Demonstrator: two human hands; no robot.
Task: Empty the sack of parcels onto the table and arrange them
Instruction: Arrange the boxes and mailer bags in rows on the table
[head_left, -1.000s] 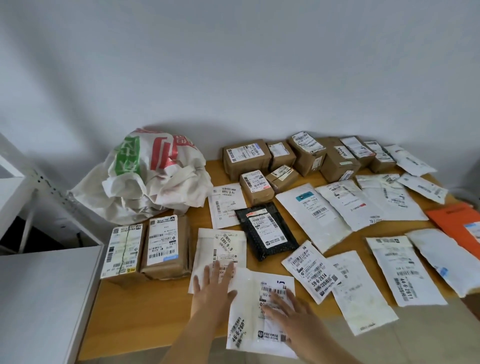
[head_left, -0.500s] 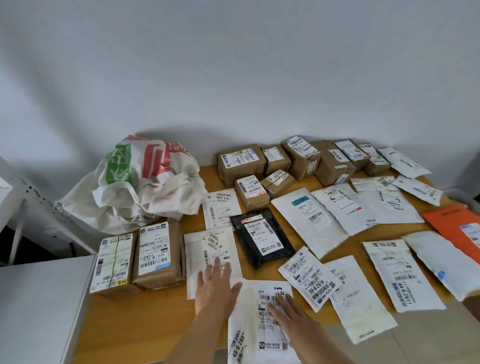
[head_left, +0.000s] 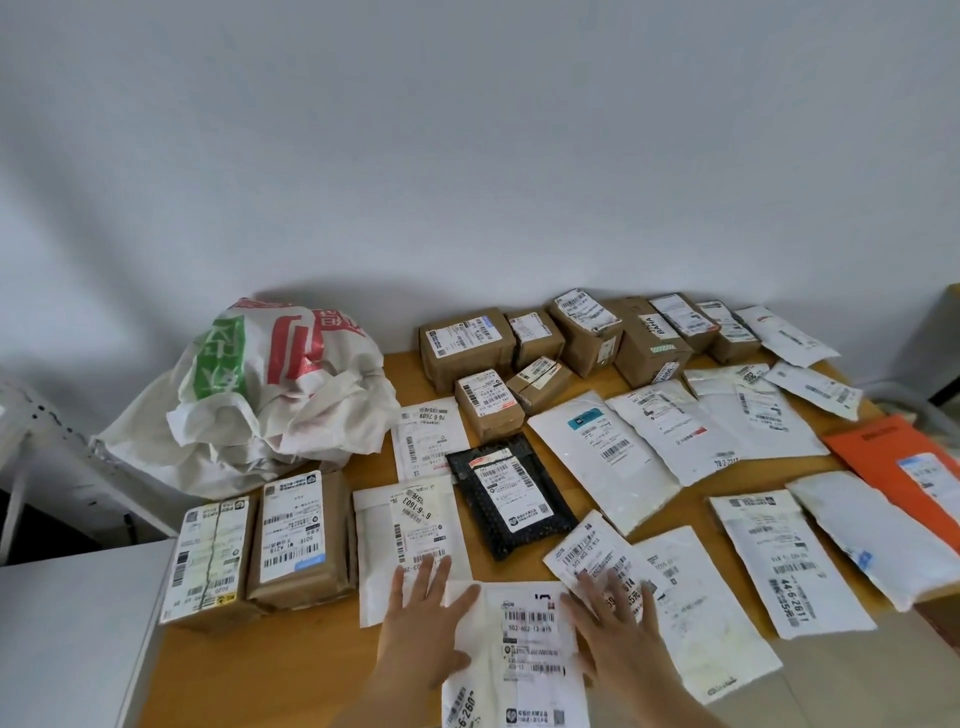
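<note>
A crumpled white sack (head_left: 270, 395) with red and green print lies at the table's back left. Brown boxes and white mailers are spread in rows over the wooden table (head_left: 249, 670). At the front edge lies a white mailer (head_left: 524, 654) with barcodes. My left hand (head_left: 423, 618) rests flat on its left side, fingers straight, partly over a second white mailer (head_left: 410, 525). My right hand (head_left: 618, 629) lies flat at its right side, fingers spread, touching a small tilted mailer (head_left: 592, 551). A black mailer (head_left: 511, 493) sits just beyond.
Two brown boxes (head_left: 260, 551) stand at the front left. Several boxes (head_left: 566, 343) line the back by the wall. An orange envelope (head_left: 904, 462) lies at the right edge. A white surface (head_left: 67, 634) adjoins the table on the left.
My right hand slid off the front mailer's label to its right edge and onto the small tilted mailer. My left hand stayed put. The view drew closer and shifted slightly.
</note>
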